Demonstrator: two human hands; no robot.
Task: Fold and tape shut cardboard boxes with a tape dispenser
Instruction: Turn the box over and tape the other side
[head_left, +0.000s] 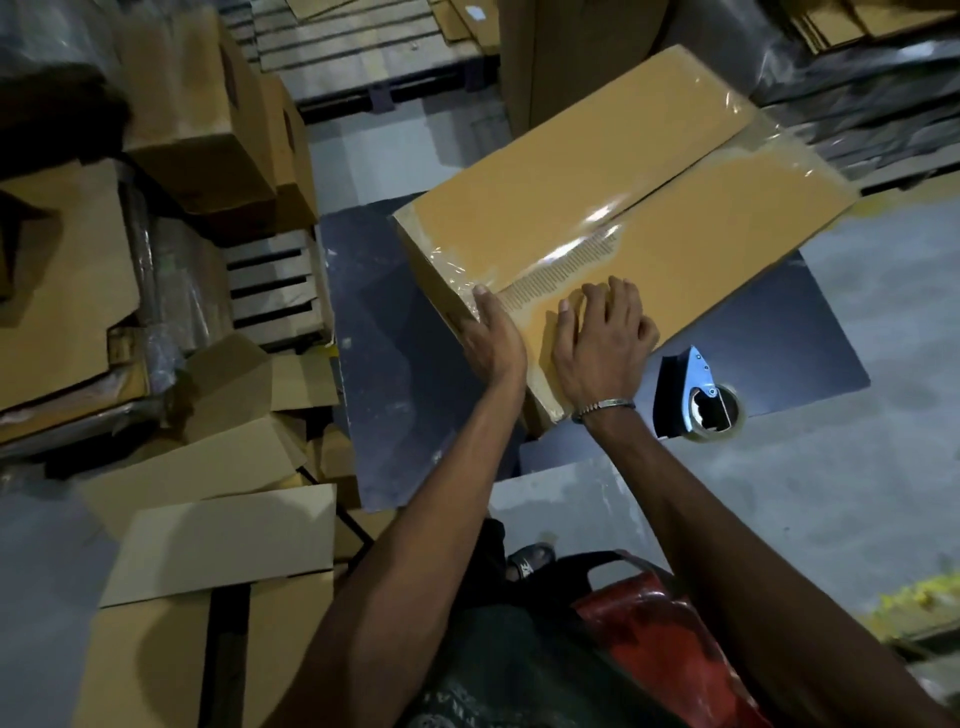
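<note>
A long brown cardboard box (597, 176) lies on a dark board, its two top flaps folded shut with clear tape running along the centre seam and over both ends. My left hand (488, 338) presses flat against the box's near end, thumb up on the top edge. Beside it, my right hand (602, 332) rests palm-down on the taped top near that end, fingers spread. The tape dispenser (693, 400), blue-grey with a clear tape roll, sits on the board just right of my right wrist, held by neither hand.
The dark board (405, 364) lies on a grey concrete floor. Flattened and folded cardboard boxes (218, 545) pile up at the left, with assembled boxes (208, 130) behind them on wooden pallets (275, 291). A red object (639, 613) lies by my legs.
</note>
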